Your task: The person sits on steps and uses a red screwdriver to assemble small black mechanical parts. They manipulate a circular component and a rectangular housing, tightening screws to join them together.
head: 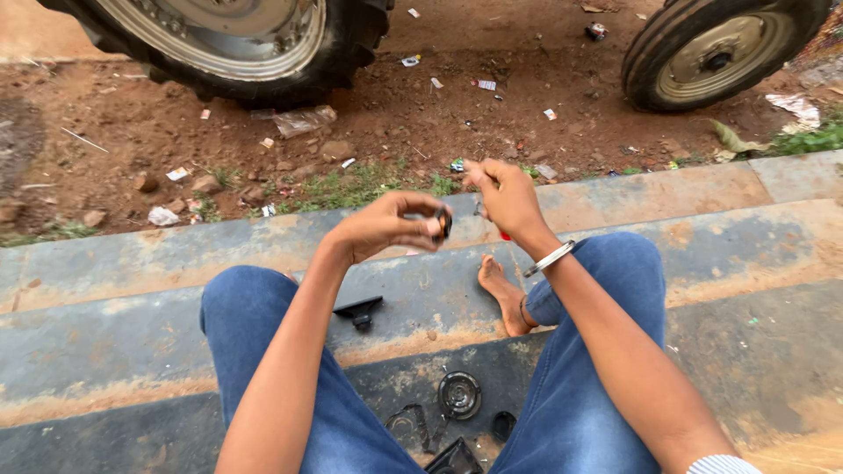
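My left hand (386, 226) pinches a small black round part (443, 223) between thumb and fingers, held up in front of me. My right hand (502, 195) is raised just to the right of it, fingers closed around a thin tool with a red handle tip (504, 235) showing below the palm. A metal bangle (551, 258) circles my right wrist. The two hands are close together, nearly touching. My knees in blue jeans frame the view, and one bare foot (502, 295) rests on the step below.
Black parts lie on the concrete steps: a flat piece (359, 310), a round ring-shaped part (459, 394) and other pieces (454, 457) between my legs. Beyond the steps is littered red dirt with a large tractor tyre (237, 44) and a smaller wheel (716, 48).
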